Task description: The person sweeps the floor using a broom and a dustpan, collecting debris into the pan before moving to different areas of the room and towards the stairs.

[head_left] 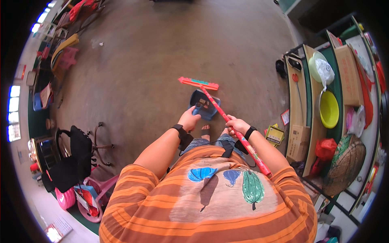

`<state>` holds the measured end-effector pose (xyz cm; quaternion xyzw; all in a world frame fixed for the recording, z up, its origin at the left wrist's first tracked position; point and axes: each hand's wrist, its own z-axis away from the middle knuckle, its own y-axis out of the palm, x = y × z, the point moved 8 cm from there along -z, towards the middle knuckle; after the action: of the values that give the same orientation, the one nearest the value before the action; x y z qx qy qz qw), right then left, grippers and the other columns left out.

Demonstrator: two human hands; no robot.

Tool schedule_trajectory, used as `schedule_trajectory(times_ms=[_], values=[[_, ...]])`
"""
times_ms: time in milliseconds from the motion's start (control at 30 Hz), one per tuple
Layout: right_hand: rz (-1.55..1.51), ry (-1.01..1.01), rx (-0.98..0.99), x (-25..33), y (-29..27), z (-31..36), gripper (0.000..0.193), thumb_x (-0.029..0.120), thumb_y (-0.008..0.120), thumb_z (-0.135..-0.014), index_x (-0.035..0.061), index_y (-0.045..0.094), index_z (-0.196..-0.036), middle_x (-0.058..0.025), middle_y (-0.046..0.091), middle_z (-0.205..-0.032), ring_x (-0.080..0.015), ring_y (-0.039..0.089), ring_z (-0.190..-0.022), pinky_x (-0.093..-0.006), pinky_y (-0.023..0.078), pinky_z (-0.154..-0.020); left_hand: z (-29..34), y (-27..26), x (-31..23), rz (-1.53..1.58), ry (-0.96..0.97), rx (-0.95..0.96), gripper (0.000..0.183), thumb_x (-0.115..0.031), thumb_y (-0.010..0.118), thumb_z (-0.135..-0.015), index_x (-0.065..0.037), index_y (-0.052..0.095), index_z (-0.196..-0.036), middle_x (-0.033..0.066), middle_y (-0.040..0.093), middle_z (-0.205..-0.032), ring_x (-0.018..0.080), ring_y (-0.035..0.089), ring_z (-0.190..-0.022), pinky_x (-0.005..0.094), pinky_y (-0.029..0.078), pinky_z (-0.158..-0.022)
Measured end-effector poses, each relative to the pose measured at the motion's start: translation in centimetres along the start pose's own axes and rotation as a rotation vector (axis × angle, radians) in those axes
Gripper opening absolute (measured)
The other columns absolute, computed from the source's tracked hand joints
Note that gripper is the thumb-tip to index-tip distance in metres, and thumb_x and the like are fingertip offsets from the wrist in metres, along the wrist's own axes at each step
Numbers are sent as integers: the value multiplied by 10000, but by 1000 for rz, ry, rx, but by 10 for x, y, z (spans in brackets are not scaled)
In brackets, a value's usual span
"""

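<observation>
My left hand is closed round the handle of a blue dustpan, held low in front of my feet. Some small brownish bits lie in the pan, too small to name. My right hand grips the red patterned stick of a broom, which slants from beside my right arm down across the dustpan's right side. The broom head, red with green bristles, is just beyond the pan's far edge. Whether its bristles touch the floor I cannot tell.
Shelves on the right hold a yellow-green basin, cartons and bags. Yellow packets lie on the floor by the shelves. A black office chair and a pink plastic seat stand at left. A white scrap lies on the concrete floor.
</observation>
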<state>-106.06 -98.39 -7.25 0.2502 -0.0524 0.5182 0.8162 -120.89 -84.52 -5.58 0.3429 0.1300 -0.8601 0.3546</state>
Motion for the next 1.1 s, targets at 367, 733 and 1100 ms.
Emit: schedule_trajectory(times_ms=[367, 733, 1100], values=[[-183, -67, 69, -52, -33, 84, 614, 93, 465, -823, 151, 160, -1353, -1, 453, -593, -56, 393, -383, -190, 321, -316, 14, 12, -21, 0, -26, 115, 589, -45, 464, -724, -90, 313, -1291, 7, 408, -499, 106, 374, -346, 259, 316, -321], [-353, -151, -229, -102, -134, 109, 665, 129, 465, -816, 255, 91, -1352, 12, 428, -577, -76, 391, -388, -242, 340, -343, 10, 154, -24, -333, -21, 322, 611, -75, 484, -740, -95, 289, -1319, -6, 407, -490, 93, 397, -355, 236, 328, -325], [-476, -104, -48, -174, -151, 111, 659, 137, 472, -818, 293, 102, -1340, 27, 405, -564, -74, 384, -386, -232, 335, -340, -11, 256, -3, -404, 41, 320, 585, -68, 475, -742, -64, 308, -1303, 2, 410, -501, 100, 380, -344, 249, 313, -313]])
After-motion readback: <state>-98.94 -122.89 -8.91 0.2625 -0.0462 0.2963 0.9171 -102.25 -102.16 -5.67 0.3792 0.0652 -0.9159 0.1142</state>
